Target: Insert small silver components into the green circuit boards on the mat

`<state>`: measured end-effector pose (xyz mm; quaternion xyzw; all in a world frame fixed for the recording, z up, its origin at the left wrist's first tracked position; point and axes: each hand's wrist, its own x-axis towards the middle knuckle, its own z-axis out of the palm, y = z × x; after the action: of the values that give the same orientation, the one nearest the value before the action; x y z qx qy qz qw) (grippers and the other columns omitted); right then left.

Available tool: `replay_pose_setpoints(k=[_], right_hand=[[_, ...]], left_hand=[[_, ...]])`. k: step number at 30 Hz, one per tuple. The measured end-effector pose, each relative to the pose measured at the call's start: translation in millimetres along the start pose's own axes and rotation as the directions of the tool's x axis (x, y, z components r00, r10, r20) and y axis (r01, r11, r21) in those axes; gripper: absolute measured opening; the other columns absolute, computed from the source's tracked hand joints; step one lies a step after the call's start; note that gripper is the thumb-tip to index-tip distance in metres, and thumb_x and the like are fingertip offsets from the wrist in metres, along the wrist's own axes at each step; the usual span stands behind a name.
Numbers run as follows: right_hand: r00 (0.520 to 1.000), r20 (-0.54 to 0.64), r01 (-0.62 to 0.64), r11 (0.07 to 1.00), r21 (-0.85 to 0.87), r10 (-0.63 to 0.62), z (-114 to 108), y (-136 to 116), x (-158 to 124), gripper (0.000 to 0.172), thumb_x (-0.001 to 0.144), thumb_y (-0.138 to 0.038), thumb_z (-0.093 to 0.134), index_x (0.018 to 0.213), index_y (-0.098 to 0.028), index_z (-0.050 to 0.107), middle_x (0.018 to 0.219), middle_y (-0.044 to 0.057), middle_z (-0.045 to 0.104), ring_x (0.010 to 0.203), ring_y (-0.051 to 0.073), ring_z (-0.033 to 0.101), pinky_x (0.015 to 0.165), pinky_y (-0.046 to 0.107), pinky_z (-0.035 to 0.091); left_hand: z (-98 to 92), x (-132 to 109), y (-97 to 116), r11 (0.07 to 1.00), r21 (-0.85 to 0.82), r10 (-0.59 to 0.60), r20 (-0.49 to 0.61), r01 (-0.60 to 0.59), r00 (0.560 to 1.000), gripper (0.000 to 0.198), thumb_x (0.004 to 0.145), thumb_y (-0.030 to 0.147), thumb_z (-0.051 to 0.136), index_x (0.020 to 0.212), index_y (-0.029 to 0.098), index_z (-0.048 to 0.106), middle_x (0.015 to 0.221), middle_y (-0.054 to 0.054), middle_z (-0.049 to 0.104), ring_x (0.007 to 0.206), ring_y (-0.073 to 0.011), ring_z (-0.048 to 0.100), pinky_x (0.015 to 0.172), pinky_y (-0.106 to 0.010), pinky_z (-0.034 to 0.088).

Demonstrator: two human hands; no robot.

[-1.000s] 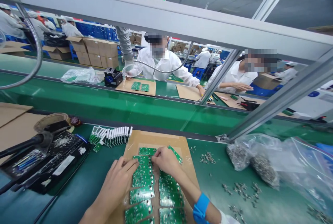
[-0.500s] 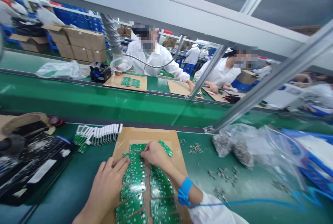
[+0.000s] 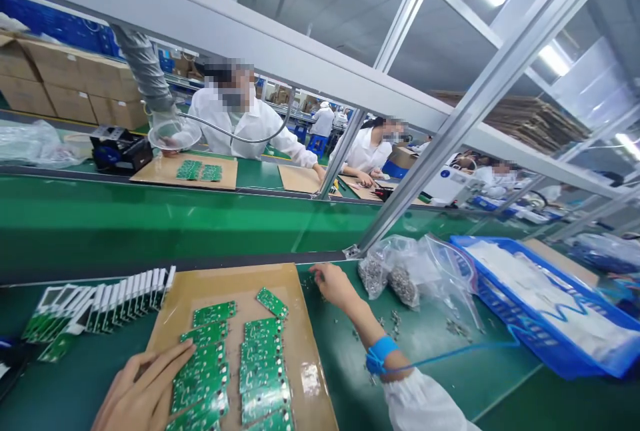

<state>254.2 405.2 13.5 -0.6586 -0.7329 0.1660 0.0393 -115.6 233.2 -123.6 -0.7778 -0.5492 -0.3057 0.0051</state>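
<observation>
Head view: the left hand (image 3: 137,389) lies at eight o'clock of the cardboard sheet (image 3: 220,281), fingers straight and side by side, tips resting on the left column of green circuit boards (image 3: 200,372), probably to steady them. The right hand (image 3: 334,284) is at two o'clock, just off the sheet's edge, fingers bent toward the green mat (image 3: 333,341); blur means I cannot tell whether they pinch anything. A cardboard strip shows between the two columns, likely leaving board edges reachable. Loose metal parts (image 3: 394,324) lie about the right forearm at three o'clock; beyond, plastic bags (image 3: 375,275) and a blue basket (image 3: 555,359) limit sideways room. White-framed pieces (image 3: 117,305) stand just beside the sheet's ten o'clock edge.
</observation>
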Motion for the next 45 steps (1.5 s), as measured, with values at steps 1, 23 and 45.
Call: replay_pose_setpoints(k=[1, 23, 45], right_hand=[[1.000, 0.006, 0.018, 1.000, 0.003, -0.018, 2.7, 5.5, 5.4, 0.035, 0.088, -0.005, 0.055, 0.115, -0.018, 0.073, 0.111, 0.011, 0.074, 0.109, 0.025, 0.066, 0.086, 0.028, 0.043], [0.952, 0.181, -0.021, 0.535, 0.845, -0.247, 57.7, -135.6, -128.9, 0.008, 0.083, -0.026, 0.065, 0.080, -0.019, 0.067, 0.068, -0.001, 0.061, 0.063, 0.014, 0.051, 0.058, 0.024, 0.039], [0.869, 0.414, -0.021, 0.816, 0.577, -0.270, 51.3, -140.3, -70.2, 0.020, 0.080, -0.012, 0.058, 0.062, -0.015, 0.068, 0.051, -0.004, 0.058, 0.047, 0.008, 0.043, 0.047, 0.021, 0.029]], left_hand=[[-1.6, 1.2, -0.4, 1.000, 0.009, 0.015, 0.014, -0.015, 1.000, 0.032, 0.083, 0.027, 0.059, 0.112, 0.033, 0.073, 0.121, 0.000, 0.073, 0.099, -0.0236, 0.064, 0.082, -0.033, 0.055], [-65.5, 33.9, 124.1, 0.903, -0.291, -0.327, 0.014, 0.317, 0.945, 0.019, 0.100, 0.041, 0.053, 0.094, 0.029, 0.067, 0.085, 0.005, 0.072, 0.080, -0.0116, 0.069, 0.070, -0.017, 0.055], [-58.3, 23.3, 89.8, 0.982, 0.046, -0.187, 0.071, 0.184, 0.980, 0.033, 0.100, 0.017, 0.043, 0.126, 0.026, 0.060, 0.119, -0.005, 0.069, 0.103, -0.0214, 0.062, 0.086, -0.036, 0.050]])
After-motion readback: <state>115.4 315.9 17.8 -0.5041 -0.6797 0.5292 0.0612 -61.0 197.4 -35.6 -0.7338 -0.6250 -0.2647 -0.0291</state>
